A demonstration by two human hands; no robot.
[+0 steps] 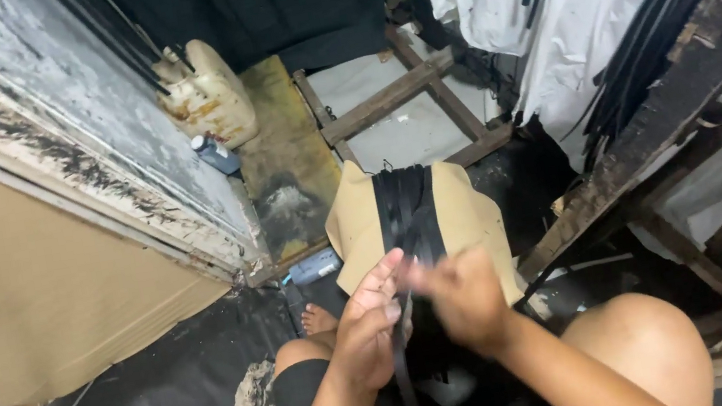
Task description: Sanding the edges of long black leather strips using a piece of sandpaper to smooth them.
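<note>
Closest in, at six o'clock, we see our left hand [370, 332] and right hand [465, 298] meeting over our lap, both pinched on a black strip [402, 361] that hangs down between the knees. The left fingers are closed around it; the right hand is blurred, but its fingers look clamped on the same strip. Just beyond, toward twelve o'clock, we have a tan cardboard piece [468, 210] with a bundle of black strips [408, 205] lying across its middle. At nine o'clock sits a big cardboard sheet [17, 286] against a worn white panel [55, 97]. Farther off, at eleven o'clock, a stained jerry can [207, 97] stands by a small bottle [215, 154]. At one o'clock, a wooden frame [392, 96] lies on the floor.
</note>
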